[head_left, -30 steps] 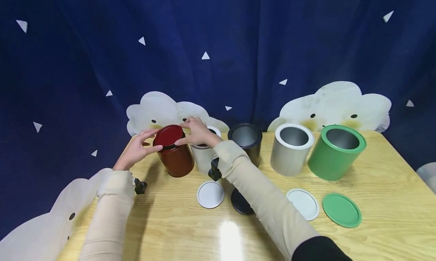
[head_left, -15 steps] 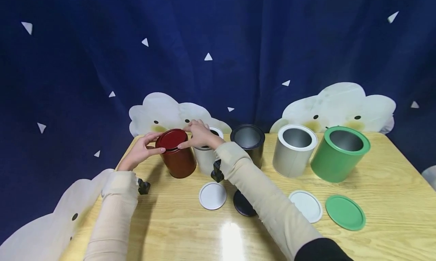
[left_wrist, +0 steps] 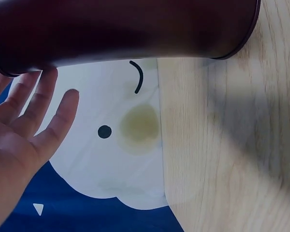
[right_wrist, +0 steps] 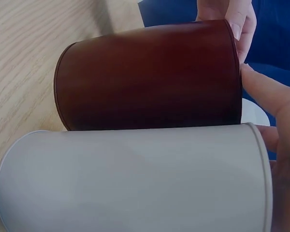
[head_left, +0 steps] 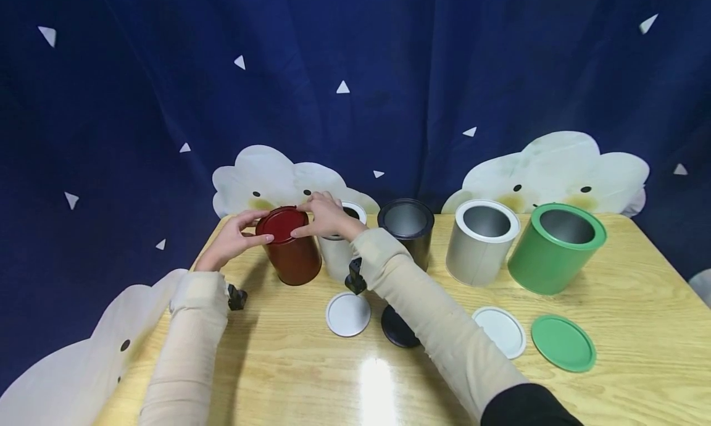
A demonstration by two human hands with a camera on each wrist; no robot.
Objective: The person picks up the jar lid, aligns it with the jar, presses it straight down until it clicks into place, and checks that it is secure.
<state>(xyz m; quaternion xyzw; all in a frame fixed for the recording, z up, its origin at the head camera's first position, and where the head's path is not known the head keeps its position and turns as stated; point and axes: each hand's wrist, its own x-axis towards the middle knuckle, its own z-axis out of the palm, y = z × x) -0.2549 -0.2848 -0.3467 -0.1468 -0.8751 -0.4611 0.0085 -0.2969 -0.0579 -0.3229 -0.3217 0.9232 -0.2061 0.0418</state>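
The red can looks like smooth, softly glossy painted metal; the green can has a dull grey metallic interior. The bench is shiny, grained wood, the curtain matt cloth.

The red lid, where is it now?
In the head view, at left, the red lid sits on the red can, between the left hand and right hand.

Your three views shared the red can.
From your head, one looked forward and down toward the far edge of the worktop; both wrist views faced the can close up.
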